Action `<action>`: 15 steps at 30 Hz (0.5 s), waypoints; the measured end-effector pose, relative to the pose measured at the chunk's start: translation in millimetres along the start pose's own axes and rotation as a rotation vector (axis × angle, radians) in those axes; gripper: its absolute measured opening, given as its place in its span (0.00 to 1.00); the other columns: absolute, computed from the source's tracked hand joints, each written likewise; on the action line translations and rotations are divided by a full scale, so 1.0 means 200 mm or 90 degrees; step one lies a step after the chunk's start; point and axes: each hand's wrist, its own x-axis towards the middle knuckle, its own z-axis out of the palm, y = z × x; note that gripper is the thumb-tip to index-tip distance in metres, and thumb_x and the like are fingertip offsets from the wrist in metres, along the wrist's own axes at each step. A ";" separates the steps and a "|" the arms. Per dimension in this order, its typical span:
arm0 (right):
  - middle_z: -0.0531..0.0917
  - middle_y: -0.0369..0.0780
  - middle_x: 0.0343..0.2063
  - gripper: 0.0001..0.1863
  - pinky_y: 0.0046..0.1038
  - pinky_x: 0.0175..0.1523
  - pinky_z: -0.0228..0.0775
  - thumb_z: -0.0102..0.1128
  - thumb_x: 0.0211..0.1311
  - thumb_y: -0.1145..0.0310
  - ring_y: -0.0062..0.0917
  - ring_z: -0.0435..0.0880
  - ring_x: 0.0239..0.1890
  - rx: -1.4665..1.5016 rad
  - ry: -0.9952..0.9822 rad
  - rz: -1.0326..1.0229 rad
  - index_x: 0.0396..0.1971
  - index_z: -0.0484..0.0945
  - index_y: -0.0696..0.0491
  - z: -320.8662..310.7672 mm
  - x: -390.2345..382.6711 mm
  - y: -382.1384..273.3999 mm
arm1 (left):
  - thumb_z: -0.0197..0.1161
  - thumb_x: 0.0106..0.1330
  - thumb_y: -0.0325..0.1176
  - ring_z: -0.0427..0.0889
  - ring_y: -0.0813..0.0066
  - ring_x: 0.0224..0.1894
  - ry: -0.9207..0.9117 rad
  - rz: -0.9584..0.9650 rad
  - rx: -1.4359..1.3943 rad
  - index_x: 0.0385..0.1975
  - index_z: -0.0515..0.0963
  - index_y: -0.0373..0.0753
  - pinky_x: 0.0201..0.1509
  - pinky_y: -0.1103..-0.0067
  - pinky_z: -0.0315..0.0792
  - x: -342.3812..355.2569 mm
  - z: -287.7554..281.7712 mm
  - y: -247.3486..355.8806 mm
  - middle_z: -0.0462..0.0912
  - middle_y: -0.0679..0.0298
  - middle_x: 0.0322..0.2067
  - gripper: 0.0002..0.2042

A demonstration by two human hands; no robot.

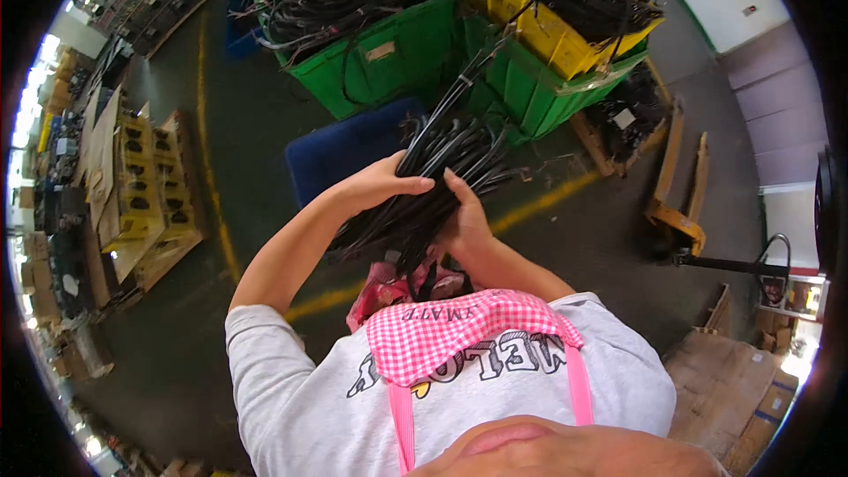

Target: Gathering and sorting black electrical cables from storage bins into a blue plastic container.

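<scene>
In front of my body I hold a thick bundle of black cables [455, 152]. My left hand [385, 184] is wrapped round its left side, with the thumb lying across the top. From the right, my right hand [466, 216] grips the bundle, its thumb pointing up along the cables and its other fingers hidden beneath. Many cable ends fan out on the far right side. A few longer strands stretch away toward the bins, and loops hang down near my pink checked apron [468, 322].
A green bin [380, 57] heaped with cables stands ahead. To its right, a yellow crate [548, 31] full of cables sits on another green bin [539, 93]. A blue bin [340, 146] lies behind my hands. An orange pallet jack [676, 221] is at right, yellow stacked goods [150, 181] at left.
</scene>
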 end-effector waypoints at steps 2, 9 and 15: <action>0.77 0.42 0.48 0.23 0.38 0.60 0.64 0.53 0.61 0.56 0.33 0.74 0.51 0.003 0.007 0.002 0.51 0.71 0.55 -0.04 0.02 -0.02 | 0.69 0.53 0.47 0.70 0.76 0.49 0.008 0.005 -0.006 0.56 0.63 0.32 0.56 0.80 0.63 0.02 0.03 0.04 0.72 0.62 0.48 0.35; 0.77 0.42 0.48 0.24 0.38 0.60 0.63 0.52 0.62 0.55 0.33 0.75 0.51 0.003 0.045 -0.064 0.51 0.70 0.56 -0.07 0.17 0.05 | 0.68 0.54 0.48 0.70 0.75 0.48 -0.010 -0.043 0.064 0.55 0.64 0.32 0.54 0.80 0.64 0.09 -0.15 -0.07 0.73 0.61 0.46 0.34; 0.76 0.42 0.50 0.25 0.38 0.61 0.61 0.50 0.63 0.53 0.33 0.73 0.53 0.011 0.145 -0.071 0.53 0.69 0.56 0.11 0.26 0.27 | 0.68 0.54 0.45 0.71 0.74 0.50 -0.042 -0.043 0.064 0.56 0.63 0.32 0.57 0.78 0.64 0.02 -0.38 -0.22 0.73 0.59 0.48 0.34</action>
